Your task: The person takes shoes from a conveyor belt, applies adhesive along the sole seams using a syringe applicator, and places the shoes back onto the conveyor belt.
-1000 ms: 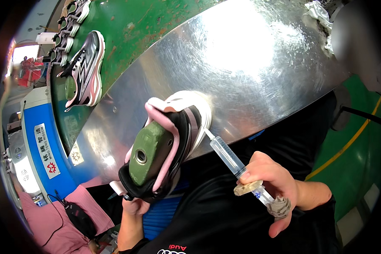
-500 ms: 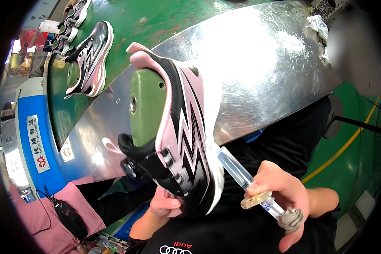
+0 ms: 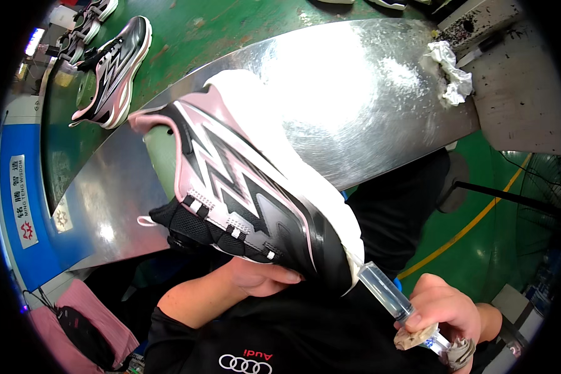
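A pink, black and white sneaker [image 3: 224, 168] is held tilted in front of me, its side and thick white sole edge facing up. Inside its opening sits a green shoe last [image 3: 161, 153], partly hidden by the collar. My left hand [image 3: 262, 277] grips the forefoot from below; some of its fingers are behind the shoe. In my right hand [image 3: 445, 305] is a clear syringe [image 3: 386, 292] with tape wrapped around its flange and plunger end. The syringe's tip is at the seam between sole and upper near the toe; I cannot tell whether it touches.
A metal work plate [image 3: 380, 137] lies beyond the shoe, beside a green conveyor belt [image 3: 230, 25]. Another similar sneaker [image 3: 118, 75] rests on the belt at far left, with more behind it. Crumpled white paper [image 3: 452, 75] lies at the plate's far right corner.
The shoe has turned, its heel swinging left, so more of its side shows. My right hand and the syringe have moved right and lower in view, following the toe.
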The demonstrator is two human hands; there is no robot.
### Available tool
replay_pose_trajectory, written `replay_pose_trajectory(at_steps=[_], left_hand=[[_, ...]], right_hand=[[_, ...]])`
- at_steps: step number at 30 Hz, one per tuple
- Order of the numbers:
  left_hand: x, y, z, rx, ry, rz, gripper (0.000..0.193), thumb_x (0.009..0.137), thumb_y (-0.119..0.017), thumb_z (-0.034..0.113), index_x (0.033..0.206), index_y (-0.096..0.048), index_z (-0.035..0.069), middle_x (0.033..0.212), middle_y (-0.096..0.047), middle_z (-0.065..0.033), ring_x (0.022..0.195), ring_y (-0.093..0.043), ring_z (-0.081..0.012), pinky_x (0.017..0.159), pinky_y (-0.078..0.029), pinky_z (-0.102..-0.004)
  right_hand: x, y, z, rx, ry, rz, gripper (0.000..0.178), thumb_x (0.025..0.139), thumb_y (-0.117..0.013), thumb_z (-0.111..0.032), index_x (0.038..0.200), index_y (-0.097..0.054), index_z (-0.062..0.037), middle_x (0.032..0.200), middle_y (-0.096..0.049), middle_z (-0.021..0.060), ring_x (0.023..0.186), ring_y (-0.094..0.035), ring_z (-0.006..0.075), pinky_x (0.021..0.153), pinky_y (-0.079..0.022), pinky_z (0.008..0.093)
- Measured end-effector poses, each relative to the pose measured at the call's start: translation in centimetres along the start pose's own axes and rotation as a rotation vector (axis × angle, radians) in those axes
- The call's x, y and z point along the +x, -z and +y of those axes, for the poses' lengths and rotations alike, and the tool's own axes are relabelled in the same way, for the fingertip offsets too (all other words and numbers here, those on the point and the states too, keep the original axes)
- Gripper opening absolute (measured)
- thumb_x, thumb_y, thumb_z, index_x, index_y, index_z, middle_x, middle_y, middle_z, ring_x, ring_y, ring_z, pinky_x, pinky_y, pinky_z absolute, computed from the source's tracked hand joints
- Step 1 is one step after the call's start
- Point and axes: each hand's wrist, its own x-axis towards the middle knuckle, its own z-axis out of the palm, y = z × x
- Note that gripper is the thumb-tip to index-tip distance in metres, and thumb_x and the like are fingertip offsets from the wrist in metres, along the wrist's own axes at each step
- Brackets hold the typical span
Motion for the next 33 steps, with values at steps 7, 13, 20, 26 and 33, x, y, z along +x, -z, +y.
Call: replay_pose_trajectory(at_steps=[7,13,20,26,33], left_hand=[[4.3,-0.5,-0.6,-0.046,0.055,-0.145,0.044,0.08,-0.055,-0.013,0.121,-0.053,0.003,0.123,-0.055,-0.0121,0.117,-0.051,-0.025,0.1,-0.042,-0.0396],[6.7,-1.1,-0.4,0.03,0.03,-0.126,0.033,0.083,-0.057,-0.006,0.116,-0.056,0.002,0.114,-0.061,-0.012,0.111,-0.056,-0.0237,0.099,-0.045,-0.0378],[8.6,-2.8,0.0,0.051,-0.044,-0.194,0.029,0.084,-0.057,-0.005,0.112,-0.06,0.003,0.112,-0.062,-0.0104,0.108,-0.058,-0.0213,0.099,-0.044,-0.0361],[9.5,-3.8,0.1,0.01,-0.067,-0.182,0.028,0.085,-0.058,-0.002,0.111,-0.061,0.006,0.113,-0.063,-0.0069,0.109,-0.057,-0.0173,0.101,-0.041,-0.0344],[10.1,-4.9,0.3,-0.001,-0.103,-0.135,0.019,0.085,-0.059,-0.002,0.1,-0.065,0.006,0.106,-0.065,-0.0077,0.1,-0.062,-0.0186,0.089,-0.05,-0.0314]], right_hand=[[-2.9,0.4,-2.0,-0.176,0.05,0.105,0.072,0.073,-0.063,-0.065,0.112,-0.055,-0.0043,0.096,-0.064,0.0128,0.076,-0.056,0.0199,0.068,-0.036,0.0291],[-3.5,0.9,-1.6,-0.285,0.11,0.139,0.069,0.075,-0.062,-0.063,0.113,-0.053,-0.0068,0.097,-0.063,0.0126,0.077,-0.053,0.0191,0.069,-0.036,0.0291],[-4.2,0.5,-0.9,-0.374,0.173,0.219,0.058,0.077,-0.065,-0.054,0.113,-0.054,-0.0091,0.098,-0.063,0.0122,0.077,-0.05,0.0199,0.066,-0.038,0.0316],[-4.5,1.3,0.1,-0.518,0.148,0.098,0.042,0.075,-0.068,-0.027,0.111,-0.054,-0.0114,0.093,-0.063,0.0127,0.07,-0.049,0.0205,0.064,-0.038,0.0285],[-2.7,-0.9,1.5,-0.804,0.312,0.269,0.072,0.057,-0.079,-0.057,0.108,-0.057,-0.0102,0.096,-0.055,0.0056,0.071,-0.04,0.0181,0.057,-0.03,0.0282]])
